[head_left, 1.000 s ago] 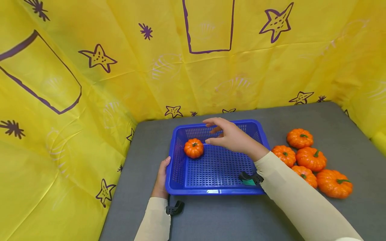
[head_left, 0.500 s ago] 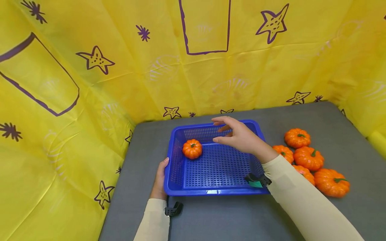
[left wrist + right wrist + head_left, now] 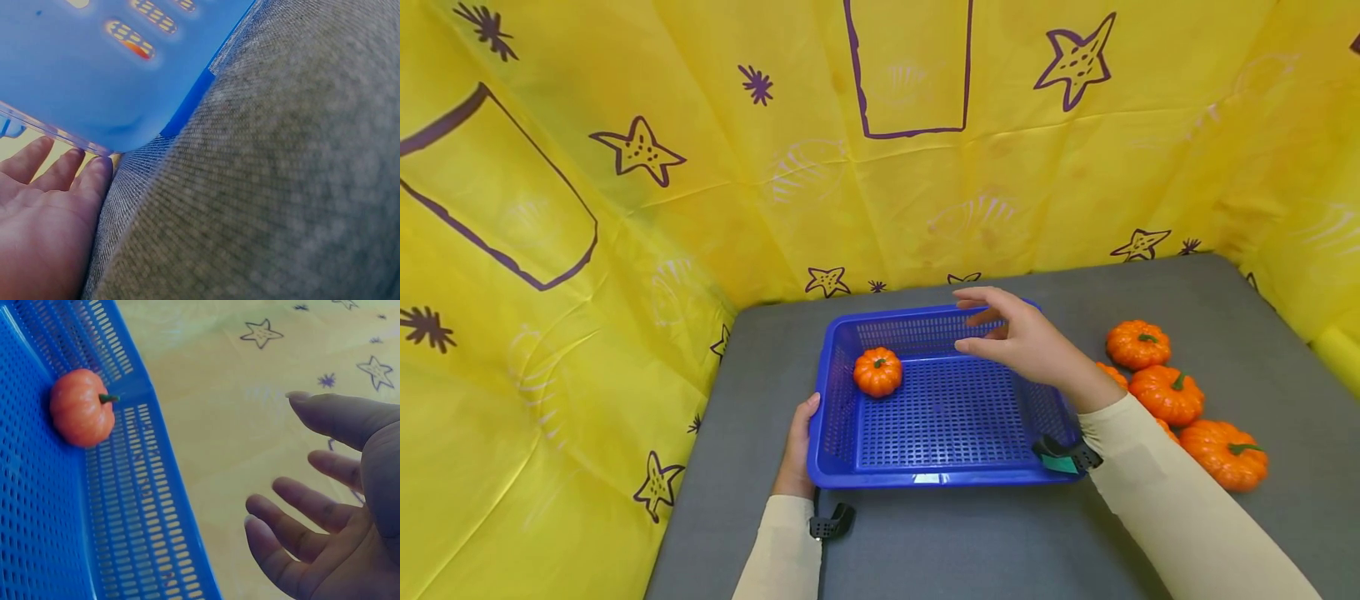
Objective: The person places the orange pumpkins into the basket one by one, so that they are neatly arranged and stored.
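A blue plastic basket (image 3: 940,478) with slotted walls sits on the grey table. One small orange pumpkin (image 3: 877,372) with a green stem lies inside, near the basket's back left corner. My left hand (image 3: 799,442) is against the basket's left side; in the left wrist view its fairly straight fingers (image 3: 59,172) touch the blue edge, and the thumb is out of sight there. Above the basket's right part hovers my right hand (image 3: 1026,346), fingers and thumb spread apart with nothing between them. The right wrist view shows this hand (image 3: 331,537) away from the pumpkin (image 3: 82,409).
Several more orange pumpkins (image 3: 1167,394) are grouped right of the basket, some partly covered by my right forearm. Yellow cloth (image 3: 910,208) with starfish drawings hangs behind and beside the table (image 3: 940,550). Each wrist wears a black strap (image 3: 832,522).
My right hand has moved right, from near the pumpkin in the basket toward the basket's right side, fingers still spread. The left hand stays at the basket. The view has shifted slightly.
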Action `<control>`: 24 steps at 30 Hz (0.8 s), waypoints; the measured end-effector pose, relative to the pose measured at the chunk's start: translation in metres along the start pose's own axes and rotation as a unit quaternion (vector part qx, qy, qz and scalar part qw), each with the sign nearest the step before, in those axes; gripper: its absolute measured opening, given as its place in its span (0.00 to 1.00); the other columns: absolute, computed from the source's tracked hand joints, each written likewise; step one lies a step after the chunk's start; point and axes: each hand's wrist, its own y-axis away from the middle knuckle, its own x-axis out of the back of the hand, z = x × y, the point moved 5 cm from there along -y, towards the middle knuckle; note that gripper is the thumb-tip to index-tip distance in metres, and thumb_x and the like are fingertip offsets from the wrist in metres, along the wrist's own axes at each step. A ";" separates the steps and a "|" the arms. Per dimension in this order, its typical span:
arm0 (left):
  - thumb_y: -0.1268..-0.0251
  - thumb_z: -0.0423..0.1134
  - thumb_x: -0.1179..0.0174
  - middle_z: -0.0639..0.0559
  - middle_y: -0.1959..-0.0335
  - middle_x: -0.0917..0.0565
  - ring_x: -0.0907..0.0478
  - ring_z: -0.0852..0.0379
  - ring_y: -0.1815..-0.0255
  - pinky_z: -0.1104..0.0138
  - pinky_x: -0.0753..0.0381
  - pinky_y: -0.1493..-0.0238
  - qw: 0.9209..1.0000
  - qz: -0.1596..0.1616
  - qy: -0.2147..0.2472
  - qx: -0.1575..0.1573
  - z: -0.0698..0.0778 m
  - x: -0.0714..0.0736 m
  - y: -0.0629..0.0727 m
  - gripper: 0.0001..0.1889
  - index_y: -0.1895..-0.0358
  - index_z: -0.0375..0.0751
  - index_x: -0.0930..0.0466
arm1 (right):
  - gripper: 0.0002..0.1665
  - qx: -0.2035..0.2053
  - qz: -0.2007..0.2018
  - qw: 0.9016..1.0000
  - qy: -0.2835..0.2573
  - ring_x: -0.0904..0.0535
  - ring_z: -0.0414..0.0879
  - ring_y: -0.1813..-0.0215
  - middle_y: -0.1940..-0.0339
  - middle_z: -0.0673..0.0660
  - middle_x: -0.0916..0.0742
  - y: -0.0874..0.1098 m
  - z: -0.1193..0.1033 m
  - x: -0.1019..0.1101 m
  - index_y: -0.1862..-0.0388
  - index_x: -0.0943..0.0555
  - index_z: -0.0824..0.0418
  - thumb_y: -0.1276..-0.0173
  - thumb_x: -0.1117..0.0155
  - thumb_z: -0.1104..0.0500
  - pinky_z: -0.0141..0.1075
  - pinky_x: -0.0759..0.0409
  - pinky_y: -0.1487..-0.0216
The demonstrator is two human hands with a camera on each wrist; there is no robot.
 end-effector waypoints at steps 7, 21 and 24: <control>0.20 0.66 0.54 0.39 0.36 0.16 0.14 0.47 0.47 0.57 0.13 0.48 1.000 -0.005 0.000 0.006 0.000 -0.001 0.000 0.42 0.17 0.38 0.38 | 0.40 -0.002 0.009 1.000 0.005 0.22 0.60 0.32 0.23 0.61 0.23 0.011 0.005 0.010 0.17 0.30 0.57 0.23 0.25 0.58 0.61 0.22 0.35; 0.20 0.67 0.54 0.39 0.34 0.18 0.16 0.46 0.44 0.55 0.15 0.44 1.000 -0.022 0.000 0.006 -0.001 0.000 -0.001 0.43 0.16 0.39 0.39 | 0.40 -0.029 0.025 0.999 0.017 0.23 0.60 0.32 0.22 0.61 0.24 0.027 0.011 0.025 0.16 0.31 0.57 0.23 0.26 0.58 0.62 0.23 0.34; 0.20 0.66 0.55 0.39 0.35 0.18 0.15 0.46 0.45 0.56 0.15 0.45 1.000 -0.020 0.004 0.007 -0.002 0.001 -0.001 0.42 0.16 0.39 0.39 | 0.41 -0.031 0.030 0.999 0.011 0.23 0.60 0.31 0.23 0.61 0.23 0.031 0.013 0.028 0.16 0.31 0.57 0.23 0.25 0.57 0.62 0.24 0.34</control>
